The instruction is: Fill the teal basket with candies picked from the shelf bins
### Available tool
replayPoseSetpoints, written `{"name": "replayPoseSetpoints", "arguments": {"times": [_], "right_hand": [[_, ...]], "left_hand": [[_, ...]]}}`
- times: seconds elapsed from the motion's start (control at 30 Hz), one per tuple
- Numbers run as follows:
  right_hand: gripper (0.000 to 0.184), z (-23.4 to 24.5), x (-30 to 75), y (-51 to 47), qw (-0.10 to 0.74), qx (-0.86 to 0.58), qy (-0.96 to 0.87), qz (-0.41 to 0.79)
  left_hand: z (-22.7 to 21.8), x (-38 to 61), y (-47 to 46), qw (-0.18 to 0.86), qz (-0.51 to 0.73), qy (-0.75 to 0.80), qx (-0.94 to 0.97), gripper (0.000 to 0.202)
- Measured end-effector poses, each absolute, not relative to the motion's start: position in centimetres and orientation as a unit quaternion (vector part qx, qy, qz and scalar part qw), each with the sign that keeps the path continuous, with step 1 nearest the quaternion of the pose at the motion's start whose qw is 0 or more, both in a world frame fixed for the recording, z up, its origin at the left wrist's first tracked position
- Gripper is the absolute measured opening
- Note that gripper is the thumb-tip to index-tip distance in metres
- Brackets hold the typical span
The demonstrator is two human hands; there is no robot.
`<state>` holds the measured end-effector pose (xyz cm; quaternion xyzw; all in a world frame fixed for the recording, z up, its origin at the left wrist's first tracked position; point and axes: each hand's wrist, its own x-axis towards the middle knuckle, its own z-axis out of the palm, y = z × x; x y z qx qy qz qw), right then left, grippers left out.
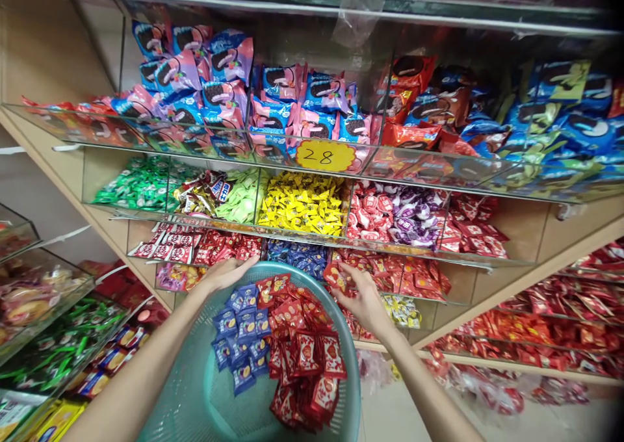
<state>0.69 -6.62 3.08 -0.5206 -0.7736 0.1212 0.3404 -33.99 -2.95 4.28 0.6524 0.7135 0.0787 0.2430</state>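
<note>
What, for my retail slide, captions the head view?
Left hand on round teal plastic basket of blue packets and red packets; right hand at shelved red packets.

Cut off by the bottom edge is the green basket, both forearms cropped there too. Behind the basket, the dark blue packets in the rack are partly masked, and here inside, the fine print on the red packets is blurred past reading. Whether a red rack packet is pinched or merely touched by the right hand cannot be told.
</note>
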Motion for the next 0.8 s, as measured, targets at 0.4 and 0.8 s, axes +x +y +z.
{"name": "replayPoseSetpoints", "arguments": {"times": [0.4,0.8], "right_hand": [[0.056,4.3,-2.7,-8.9,0.352,-0.457,-0.811,0.099],[0.031,2.2,-6.2,-5.1,0.264,-0.473,-0.818,0.193]], "left_hand": [[4.6,-34.0,-3.6,0.234,0.081,0.715,0.654,0.077],[4.4,-34.6,-4.2,0.225,0.09,0.715,0.656,0.079]]}}
